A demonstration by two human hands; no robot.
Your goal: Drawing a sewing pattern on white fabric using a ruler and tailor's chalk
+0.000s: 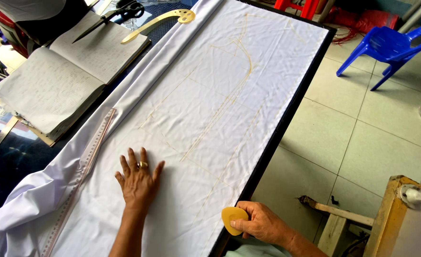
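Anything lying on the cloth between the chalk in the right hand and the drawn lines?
Nothing visible. The right hand holds the yellow chalk at the table edge; the white fabric up to the chalk lines is bare. The left hand lies flat off to the side.

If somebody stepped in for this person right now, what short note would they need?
Left hand: flat, fingers spread, pressing the white fabric on the table.
Right hand: pinching a yellow tailor's chalk at the table's near edge, off the cloth.
Done: yellow chalk lines, straight and curved, are drawn on the fabric.
Nearby: clear ruler on the cloth's left side; scissors, curve ruler and open notebook further left.
Left: fabric uncut.
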